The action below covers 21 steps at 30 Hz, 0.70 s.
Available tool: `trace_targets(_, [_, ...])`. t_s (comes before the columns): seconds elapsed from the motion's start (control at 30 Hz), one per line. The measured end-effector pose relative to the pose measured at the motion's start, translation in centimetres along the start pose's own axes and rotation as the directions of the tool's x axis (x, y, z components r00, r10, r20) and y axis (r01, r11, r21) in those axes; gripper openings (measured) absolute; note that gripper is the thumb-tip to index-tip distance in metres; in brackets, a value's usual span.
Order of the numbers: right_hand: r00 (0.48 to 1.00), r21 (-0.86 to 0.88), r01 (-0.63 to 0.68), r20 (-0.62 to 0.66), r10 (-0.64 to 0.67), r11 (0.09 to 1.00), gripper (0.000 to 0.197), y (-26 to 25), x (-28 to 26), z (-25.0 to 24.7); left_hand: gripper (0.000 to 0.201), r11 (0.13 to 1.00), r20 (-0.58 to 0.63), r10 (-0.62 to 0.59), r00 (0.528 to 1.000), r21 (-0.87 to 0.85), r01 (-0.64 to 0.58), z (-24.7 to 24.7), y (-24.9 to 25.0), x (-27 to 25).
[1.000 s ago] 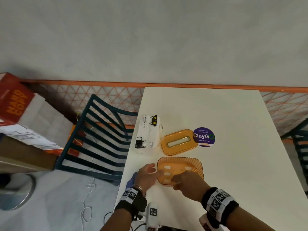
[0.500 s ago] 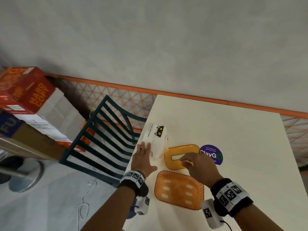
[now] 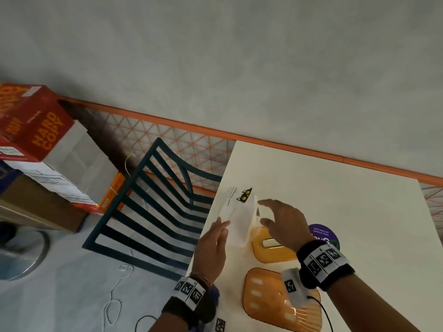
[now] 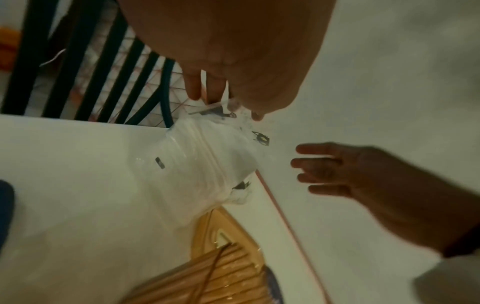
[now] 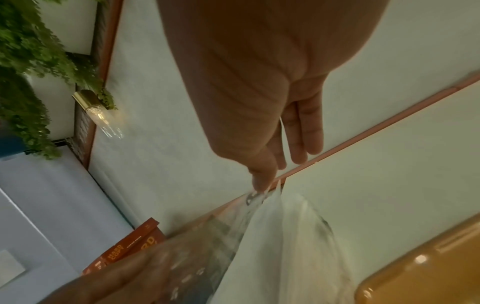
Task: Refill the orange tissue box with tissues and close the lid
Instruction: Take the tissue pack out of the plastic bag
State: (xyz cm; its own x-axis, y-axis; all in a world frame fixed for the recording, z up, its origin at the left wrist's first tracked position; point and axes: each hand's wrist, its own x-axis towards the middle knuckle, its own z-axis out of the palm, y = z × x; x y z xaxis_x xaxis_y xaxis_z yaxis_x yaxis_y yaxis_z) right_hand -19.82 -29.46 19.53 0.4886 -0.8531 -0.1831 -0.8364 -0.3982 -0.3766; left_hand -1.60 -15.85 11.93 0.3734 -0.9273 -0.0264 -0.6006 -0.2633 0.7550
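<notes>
A white tissue pack (image 3: 237, 213) with a black cat print stands tilted near the left edge of the white table (image 3: 335, 200). My left hand (image 3: 223, 225) grips its near left side; in the left wrist view the fingers and thumb of that hand (image 4: 226, 102) close on the pack's wrapper (image 4: 207, 160). My right hand (image 3: 263, 212) hovers with fingers spread at the pack's right side, and in the right wrist view its thumb tip touches the plastic (image 5: 262, 205). The orange slotted lid (image 3: 271, 250) lies under the right hand. The orange box body (image 3: 261, 298) sits nearer me.
A dark slatted chair (image 3: 155, 212) stands close against the table's left edge. Red and white cartons (image 3: 40, 130) are stacked on the floor to the left. A round purple sticker (image 3: 323, 232) lies right of the lid. Cables trail on the floor (image 3: 115, 305).
Both hands left the orange box body and moved away from me to the tissue pack. The left hand took hold of it, and the pack now stands tipped up.
</notes>
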Motion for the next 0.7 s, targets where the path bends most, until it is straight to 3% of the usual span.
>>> trace_targets(0.1, [1.0, 0.025, -0.024, 0.01, 0.024, 0.999, 0.066, -1.4, 4.0, 0.4, 0.03, 0.942, -0.01, -0.182, 0.983, -0.287, 0.171, -1.5, 0.1, 0.6])
trace_targets(0.2, [0.995, 0.144, -0.071, 0.083, 0.059, 0.987, 0.071, -2.2, 8.1, 0.9, 0.025, 0.666, 0.114, -0.43, 0.895, -0.629, 0.4, -2.2, -0.9, 1.5])
trace_targets(0.43, [0.97, 0.117, 0.006, 0.242, -0.034, 0.993, 0.065, -3.5, 15.0, 2.1, 0.025, 0.439, 0.249, -0.482, 0.84, -0.761, 0.478, -3.6, -2.8, 2.8])
trace_targets(0.53, [0.949, 0.096, 0.021, 0.313, -0.05, 0.995, 0.061, -3.5, 17.0, 3.0, 0.025, 0.362, 0.32, -0.52, 0.792, -0.758, 0.543, -3.6, -3.5, 3.4])
trace_targets(0.7, [0.916, 0.107, 0.119, 0.372, -0.151, 0.987, 0.024, -4.2, 19.1, 3.9, 0.036, 0.154, 0.401, -0.548, 0.734, -0.814, 0.559, -3.7, -4.8, 4.0])
